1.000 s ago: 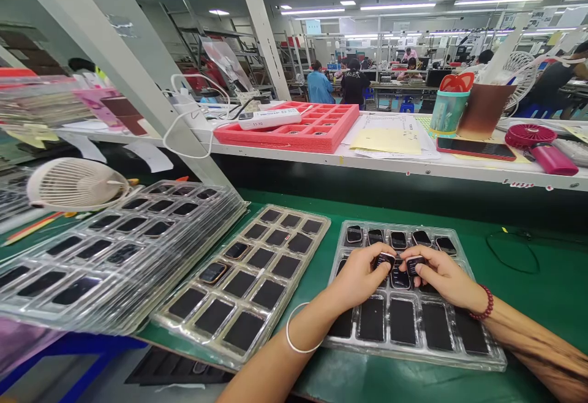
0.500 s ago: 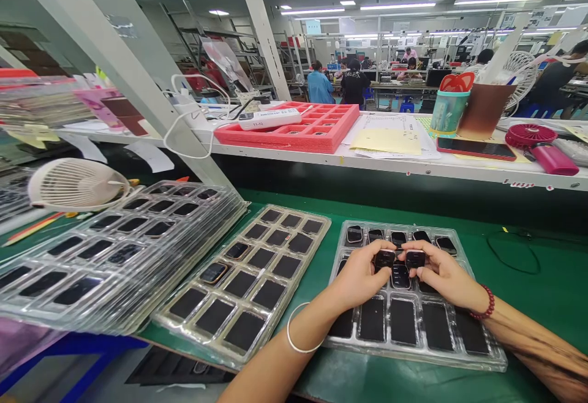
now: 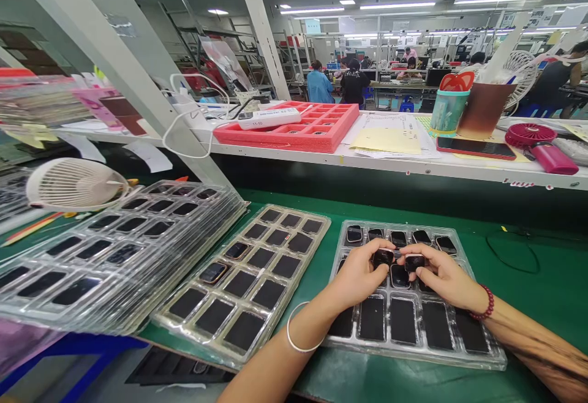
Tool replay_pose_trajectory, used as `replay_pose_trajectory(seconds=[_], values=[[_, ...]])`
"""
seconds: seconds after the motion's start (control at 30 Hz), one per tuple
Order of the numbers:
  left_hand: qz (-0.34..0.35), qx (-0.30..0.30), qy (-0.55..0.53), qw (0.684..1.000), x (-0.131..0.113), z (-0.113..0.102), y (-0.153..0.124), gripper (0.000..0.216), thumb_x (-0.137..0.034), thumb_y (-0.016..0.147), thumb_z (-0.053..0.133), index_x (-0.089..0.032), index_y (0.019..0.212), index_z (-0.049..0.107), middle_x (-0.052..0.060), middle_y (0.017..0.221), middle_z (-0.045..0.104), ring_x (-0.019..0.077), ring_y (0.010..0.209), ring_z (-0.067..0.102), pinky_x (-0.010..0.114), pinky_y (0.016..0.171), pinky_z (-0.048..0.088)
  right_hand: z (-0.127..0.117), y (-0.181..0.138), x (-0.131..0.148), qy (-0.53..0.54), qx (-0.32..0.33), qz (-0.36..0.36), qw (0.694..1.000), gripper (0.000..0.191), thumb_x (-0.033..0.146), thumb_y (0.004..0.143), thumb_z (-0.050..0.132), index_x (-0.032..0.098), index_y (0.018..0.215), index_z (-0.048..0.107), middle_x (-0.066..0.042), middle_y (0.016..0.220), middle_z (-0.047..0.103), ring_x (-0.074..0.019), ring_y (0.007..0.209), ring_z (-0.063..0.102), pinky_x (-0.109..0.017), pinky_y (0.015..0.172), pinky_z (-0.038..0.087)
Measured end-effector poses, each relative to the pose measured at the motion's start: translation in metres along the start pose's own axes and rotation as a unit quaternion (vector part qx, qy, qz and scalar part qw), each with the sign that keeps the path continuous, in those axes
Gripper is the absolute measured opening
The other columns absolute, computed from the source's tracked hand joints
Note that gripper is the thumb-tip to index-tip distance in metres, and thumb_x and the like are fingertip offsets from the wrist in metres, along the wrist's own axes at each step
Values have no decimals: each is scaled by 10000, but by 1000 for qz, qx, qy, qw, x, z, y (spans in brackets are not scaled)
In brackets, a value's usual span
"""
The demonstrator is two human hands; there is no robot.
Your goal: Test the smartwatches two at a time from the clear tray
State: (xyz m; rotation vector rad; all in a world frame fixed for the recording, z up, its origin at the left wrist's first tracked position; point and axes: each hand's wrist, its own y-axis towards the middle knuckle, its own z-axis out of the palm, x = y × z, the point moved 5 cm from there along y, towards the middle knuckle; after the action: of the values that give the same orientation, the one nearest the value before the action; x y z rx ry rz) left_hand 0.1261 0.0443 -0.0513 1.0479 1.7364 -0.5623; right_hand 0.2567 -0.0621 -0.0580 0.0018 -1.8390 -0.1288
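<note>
Hands meet above the middle of the tray (image 3: 403, 320) on the green counter (image 3: 542, 305). The left hand (image 3: 361, 277) has its grip closed on one small dark watch (image 3: 383, 258). The right hand (image 3: 443, 277) pinches a second watch (image 3: 414, 262) just beside it, nearly touching.

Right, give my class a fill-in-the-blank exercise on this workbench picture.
The left hand and right hand each hold one watch, so ___ watches are held.
The tray below them lies on a ___ mat.
The bead bracelet is on the ___ wrist.
Missing: two; green; right.
</note>
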Motion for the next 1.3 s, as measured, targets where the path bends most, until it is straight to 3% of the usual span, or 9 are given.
replay_pose_trajectory(seconds=[0.4, 0.57, 0.77, 1.0, 1.17, 1.3], values=[[-3, 6, -12, 1000, 2, 1, 0, 390, -100, 736, 483, -194, 1109, 545, -29, 685, 542, 62, 461, 382, 190, 448, 295, -1, 0, 2, -48, -4, 1, 999, 415, 122, 818, 498, 215, 1223, 496, -80, 1126, 590, -154, 801, 622, -291, 712, 526], [12, 14, -19, 1000, 0, 2, 0, 429, -100, 732, 502, -201, 1149, 522, 7, 877, 597, 37, 451, 372, 184, 432, 285, -1, 1, -2, -9, 0, 0, 1000, 377, 124, 858, 436, 210, 1222, 483, -79, 1104, 594, -133, 772, 622, -296, 737, 525], [-2, 6, -29, 1000, 4, 1, 2, 372, -105, 756, 478, -190, 1109, 558, -19, 724, 559, 52, 470, 372, 181, 453, 304, 0, -1, 1, -31, 4, -9, 999, 433, 88, 812, 473, 223, 1223, 489, -76, 1124, 585, -146, 821, 621, -294, 735, 519], [8, 24, -27, 999, 3, 3, 0, 482, -98, 725, 509, -214, 1193, 492, 17, 924, 599, 28, 442, 363, 178, 412, 272, -2, 1, -6, 4, -2, 19, 1000, 394, 106, 850, 418, 217, 1225, 466, -87, 1111, 598, -125, 755, 623, -232, 596, 495], [3, 16, -38, 999, 5, 2, 1, 372, -124, 762, 497, -193, 1124, 549, 12, 836, 608, 55, 492, 411, 186, 465, 333, -1, 1, -4, -4, -4, -9, 1000, 443, 46, 795, 441, 216, 1201, 490, -79, 1139, 582, -130, 809, 617, -295, 755, 516], [-1, 9, -64, 998, 7, 2, 3, 366, -107, 754, 489, -183, 1107, 553, 14, 823, 603, 65, 521, 439, 184, 480, 345, 1, -1, -2, -14, 0, -19, 1000, 472, 29, 784, 426, 222, 1209, 498, -77, 1148, 575, -131, 815, 614, -301, 760, 518]])
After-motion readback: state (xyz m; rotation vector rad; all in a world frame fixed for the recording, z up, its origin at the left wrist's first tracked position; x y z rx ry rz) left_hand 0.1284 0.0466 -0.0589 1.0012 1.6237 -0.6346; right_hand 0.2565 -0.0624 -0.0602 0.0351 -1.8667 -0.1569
